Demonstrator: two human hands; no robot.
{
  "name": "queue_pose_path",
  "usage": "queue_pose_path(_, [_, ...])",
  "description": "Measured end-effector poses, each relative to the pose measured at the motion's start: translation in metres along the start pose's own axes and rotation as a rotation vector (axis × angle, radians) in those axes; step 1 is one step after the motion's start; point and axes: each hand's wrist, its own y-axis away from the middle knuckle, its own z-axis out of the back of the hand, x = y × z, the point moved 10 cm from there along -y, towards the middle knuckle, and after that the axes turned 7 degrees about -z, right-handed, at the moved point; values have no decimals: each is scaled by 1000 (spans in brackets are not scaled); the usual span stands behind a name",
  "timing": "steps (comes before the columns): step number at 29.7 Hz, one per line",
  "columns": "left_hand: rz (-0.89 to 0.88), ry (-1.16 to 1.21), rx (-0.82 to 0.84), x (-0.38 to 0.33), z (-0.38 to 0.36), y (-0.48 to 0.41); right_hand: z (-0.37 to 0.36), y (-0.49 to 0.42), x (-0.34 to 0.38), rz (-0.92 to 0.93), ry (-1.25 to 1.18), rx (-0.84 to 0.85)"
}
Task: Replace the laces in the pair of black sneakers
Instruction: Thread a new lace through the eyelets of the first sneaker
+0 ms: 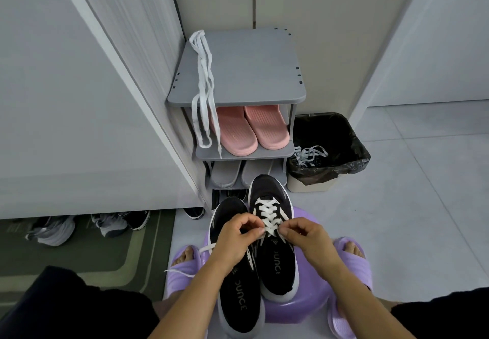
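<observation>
The laced sneaker sits toe away from me on top of a purple stool, its white lace crossed up the tongue in neat rows. I work at the nearest crossing. My left hand has its fingers curled in, with thumb and forefinger pinching the lace at the left side of the eyelets. My right hand is curled the same way and pinches the lace from the right, the two sets of fingertips almost meeting over the tongue. A loose lace end trails off to the left under my left wrist.

The second sneaker lies just beside the first, on its left and closer to me, partly under my left forearm; I cannot tell how far it is laced.

My feet in purple slippers stand either side of the stool.

Beyond the toes stands a grey shoe rack. A spare white lace is draped over its top and hangs down the front left, and pink slippers sit on the shelf below. To the right of the rack is a bin with a black liner, a tangle of pale laces resting on its near-left rim. At the far left, several shoes are tucked under a cabinet by a green mat.
</observation>
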Motion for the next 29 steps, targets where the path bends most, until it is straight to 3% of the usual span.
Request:
queue_pose_path(4, [30,52,32,0,-4,-3,-2,-3,0,-18,-53,22])
queue_pose_path(15, [106,79,123,4,-9,-8,-13,-12,9,-15,179,198])
queue_pose_path(23, [116,-80,218,4,-9,-9,-17,-16,17,33,458,236])
queue_pose_path(29, [71,-54,104,-5,2,-1,-9,-8,10,3,239,201])
